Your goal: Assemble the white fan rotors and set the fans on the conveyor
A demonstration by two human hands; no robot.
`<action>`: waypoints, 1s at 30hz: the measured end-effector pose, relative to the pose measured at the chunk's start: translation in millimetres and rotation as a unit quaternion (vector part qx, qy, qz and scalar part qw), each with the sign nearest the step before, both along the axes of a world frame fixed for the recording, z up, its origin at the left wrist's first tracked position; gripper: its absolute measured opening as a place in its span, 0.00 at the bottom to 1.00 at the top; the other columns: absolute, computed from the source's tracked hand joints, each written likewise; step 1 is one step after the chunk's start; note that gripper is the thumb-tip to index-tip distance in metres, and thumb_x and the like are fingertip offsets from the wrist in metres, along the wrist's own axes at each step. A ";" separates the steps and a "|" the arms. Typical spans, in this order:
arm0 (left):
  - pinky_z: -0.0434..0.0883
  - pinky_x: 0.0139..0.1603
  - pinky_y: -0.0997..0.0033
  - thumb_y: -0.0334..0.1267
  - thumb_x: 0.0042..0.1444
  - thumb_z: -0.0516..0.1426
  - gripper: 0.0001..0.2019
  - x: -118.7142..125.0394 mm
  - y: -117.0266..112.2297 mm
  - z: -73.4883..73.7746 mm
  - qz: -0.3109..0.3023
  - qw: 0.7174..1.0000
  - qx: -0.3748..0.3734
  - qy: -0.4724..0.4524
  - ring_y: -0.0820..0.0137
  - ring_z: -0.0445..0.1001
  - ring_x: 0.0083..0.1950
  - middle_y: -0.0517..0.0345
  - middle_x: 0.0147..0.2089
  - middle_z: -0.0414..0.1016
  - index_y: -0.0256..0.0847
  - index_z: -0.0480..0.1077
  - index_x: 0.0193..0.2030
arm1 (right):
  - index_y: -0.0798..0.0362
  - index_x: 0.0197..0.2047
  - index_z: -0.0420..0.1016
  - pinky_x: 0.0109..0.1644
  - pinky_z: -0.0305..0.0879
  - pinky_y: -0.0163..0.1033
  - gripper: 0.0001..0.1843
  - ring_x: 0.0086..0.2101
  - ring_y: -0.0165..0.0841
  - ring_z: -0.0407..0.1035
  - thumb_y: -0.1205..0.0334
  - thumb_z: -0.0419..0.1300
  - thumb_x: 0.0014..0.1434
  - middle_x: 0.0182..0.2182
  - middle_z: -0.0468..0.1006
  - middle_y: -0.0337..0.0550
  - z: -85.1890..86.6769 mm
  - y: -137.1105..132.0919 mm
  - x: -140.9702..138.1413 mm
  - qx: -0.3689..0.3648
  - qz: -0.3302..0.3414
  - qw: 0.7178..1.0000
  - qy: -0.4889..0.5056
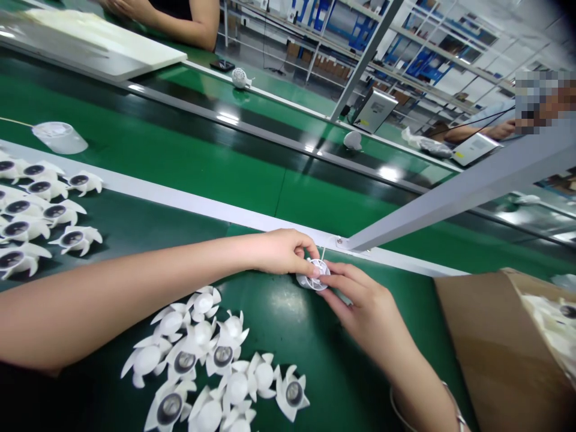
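Note:
My left hand [285, 252] and my right hand [360, 303] meet over the green bench top, and both pinch one small round white plastic part [314, 275] between the fingertips. A thin white stem sticks up from the part. A heap of several white turtle-shaped plastic pieces [216, 366] lies just below my left forearm. More of these turtle pieces [40, 210], set out in rows with dark round middles, sit at the far left.
An open cardboard box [495, 348] with white parts stands at the right. A grey metal bar [450, 192] slants up from the white bench rail [202, 207]. Beyond runs a green conveyor [180, 156]. Other people's arms show at the top and far right.

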State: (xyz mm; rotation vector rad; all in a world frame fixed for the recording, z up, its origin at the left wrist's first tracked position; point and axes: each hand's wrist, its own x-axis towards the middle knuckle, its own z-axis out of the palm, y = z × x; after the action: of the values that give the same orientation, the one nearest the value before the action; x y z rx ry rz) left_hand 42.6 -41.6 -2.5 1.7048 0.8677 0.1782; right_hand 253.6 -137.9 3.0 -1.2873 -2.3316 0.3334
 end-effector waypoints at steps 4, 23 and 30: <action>0.55 0.26 0.75 0.48 0.50 0.65 0.21 1.6 5.4 0.9 0.001 0.999 -0.032 -0.006 0.77 0.61 0.25 0.69 0.26 0.67 0.40 0.70 0.47 | 0.48 0.48 0.79 0.46 0.75 0.41 0.11 0.44 0.36 0.76 0.68 0.60 0.64 0.48 0.79 0.45 5.1 10.0 -3.1 -0.031 0.008 0.999 -0.025; 0.57 0.26 0.65 0.50 0.48 0.69 0.10 -7.6 -93.3 31.4 -0.310 0.902 0.300 -0.014 0.68 0.68 0.33 0.60 0.31 0.74 0.49 0.80 0.34 | 0.51 0.45 0.76 0.42 0.70 0.43 0.09 0.38 0.36 0.72 0.63 0.59 0.63 0.36 0.76 0.45 -0.7 12.6 33.8 -0.030 -0.101 0.994 0.023; 0.63 0.36 0.69 0.41 0.57 0.64 0.07 -9.9 -51.2 36.5 -0.266 0.938 0.218 0.045 0.68 0.74 0.43 0.60 0.43 0.76 0.51 0.81 0.43 | 0.49 0.32 0.78 0.37 0.65 0.35 0.10 0.31 0.29 0.69 0.74 0.59 0.55 0.28 0.75 0.36 22.5 -6.3 34.9 -0.232 0.048 0.969 -0.066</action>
State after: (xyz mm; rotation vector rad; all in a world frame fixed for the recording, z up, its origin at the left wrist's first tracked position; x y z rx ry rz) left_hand 32.8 -92.7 34.0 2.3180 0.4166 -0.0852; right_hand 288.6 -144.2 25.5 -1.4405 -2.5259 0.8930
